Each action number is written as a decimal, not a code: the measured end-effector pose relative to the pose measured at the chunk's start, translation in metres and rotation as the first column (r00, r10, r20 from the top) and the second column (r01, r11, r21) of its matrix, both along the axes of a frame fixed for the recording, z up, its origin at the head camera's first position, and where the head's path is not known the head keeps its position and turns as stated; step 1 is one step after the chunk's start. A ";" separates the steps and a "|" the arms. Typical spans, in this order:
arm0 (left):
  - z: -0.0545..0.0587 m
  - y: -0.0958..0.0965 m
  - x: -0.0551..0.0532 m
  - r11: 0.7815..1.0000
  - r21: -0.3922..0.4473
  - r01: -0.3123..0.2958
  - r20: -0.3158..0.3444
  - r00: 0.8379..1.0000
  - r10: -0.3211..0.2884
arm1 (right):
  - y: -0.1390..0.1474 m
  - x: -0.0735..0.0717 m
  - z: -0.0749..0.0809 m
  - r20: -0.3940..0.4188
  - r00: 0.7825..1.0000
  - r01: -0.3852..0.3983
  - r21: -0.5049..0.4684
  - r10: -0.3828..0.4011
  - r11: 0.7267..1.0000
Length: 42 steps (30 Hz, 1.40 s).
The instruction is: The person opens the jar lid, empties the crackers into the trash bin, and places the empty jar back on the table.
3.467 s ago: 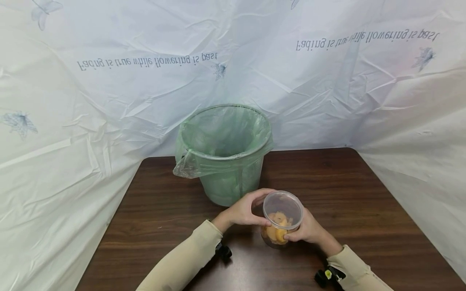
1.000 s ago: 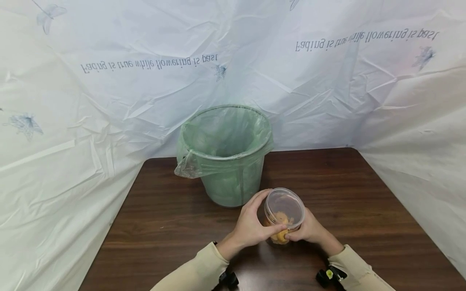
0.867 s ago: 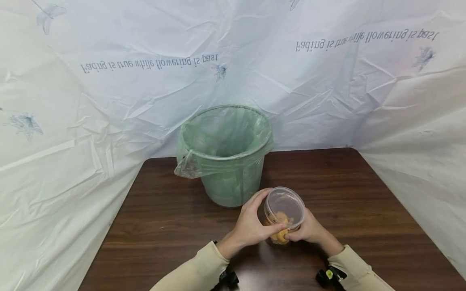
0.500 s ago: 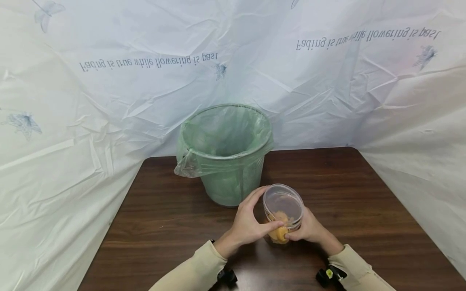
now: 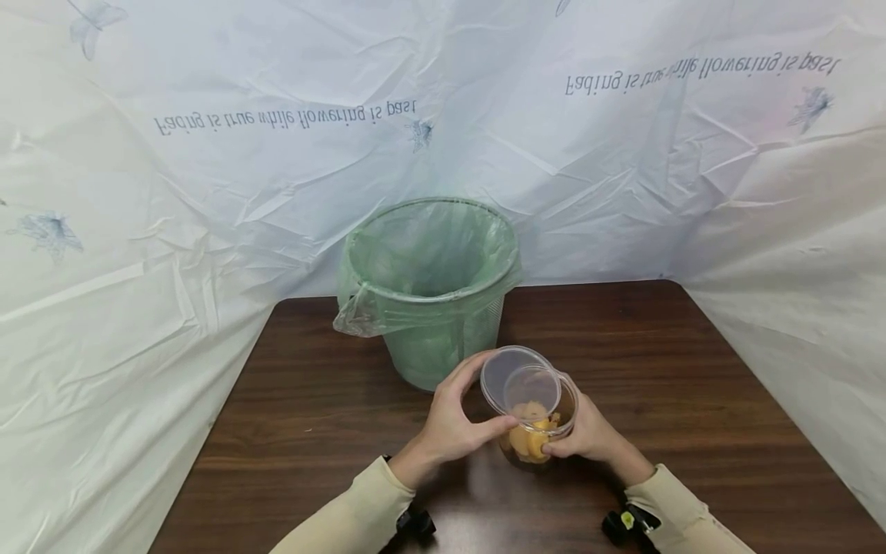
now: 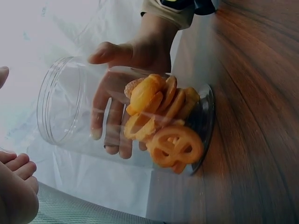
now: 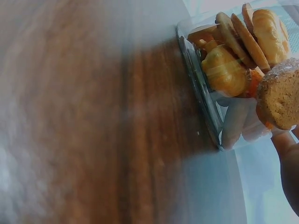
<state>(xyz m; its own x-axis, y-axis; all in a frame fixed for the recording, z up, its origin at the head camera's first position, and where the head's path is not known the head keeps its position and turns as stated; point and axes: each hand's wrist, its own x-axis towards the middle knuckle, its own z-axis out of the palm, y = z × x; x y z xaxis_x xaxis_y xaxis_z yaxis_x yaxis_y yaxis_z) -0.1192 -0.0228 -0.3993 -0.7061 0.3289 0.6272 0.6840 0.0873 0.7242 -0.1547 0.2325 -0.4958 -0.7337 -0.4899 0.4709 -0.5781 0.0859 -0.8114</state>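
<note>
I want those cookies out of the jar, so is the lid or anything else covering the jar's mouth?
Partly. The left hand holds the lid lifted and shifted left, still overlapping the mouth of the jar, which the right hand grips.

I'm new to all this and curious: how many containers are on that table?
2. A green-lined bin stands at the back of the table; a clear cookie jar sits in front, held by the right hand, its lid lifted by the left hand.

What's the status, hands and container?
Left hand holds clear lid, shifted off the rim. Right hand grips clear container of cookies, upright on table. Green-lined bin close behind.
</note>
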 end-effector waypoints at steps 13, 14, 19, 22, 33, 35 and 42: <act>-0.033 -0.022 -0.015 0.986 0.118 0.121 -0.005 0.993 -0.121 | -0.002 -0.007 -0.007 -0.031 0.987 -0.161 -0.165 0.158 0.973; -0.034 -0.024 -0.015 0.983 0.127 0.130 -0.005 0.991 -0.131 | -0.002 -0.007 -0.007 -0.034 0.983 -0.182 -0.181 0.179 0.966; -0.037 -0.033 -0.012 0.971 0.165 0.173 -0.001 0.985 -0.175 | -0.003 -0.009 -0.007 -0.042 0.976 -0.219 -0.205 0.215 0.954; -0.040 -0.040 -0.010 0.960 0.188 0.207 0.009 0.977 -0.213 | -0.003 -0.008 -0.006 -0.038 0.977 -0.212 -0.194 0.209 0.958; -0.056 -0.066 -0.005 0.953 0.151 0.262 0.028 0.963 -0.269 | -0.003 -0.007 -0.004 -0.023 0.977 -0.214 -0.189 0.213 0.958; -0.060 -0.071 -0.005 0.956 0.137 0.259 0.037 0.963 -0.266 | -0.003 -0.007 -0.003 -0.027 0.979 -0.204 -0.181 0.203 0.962; -0.069 -0.082 -0.003 0.959 0.118 0.256 0.053 0.963 -0.263 | -0.002 -0.005 -0.002 0.005 0.987 -0.157 -0.147 0.160 0.977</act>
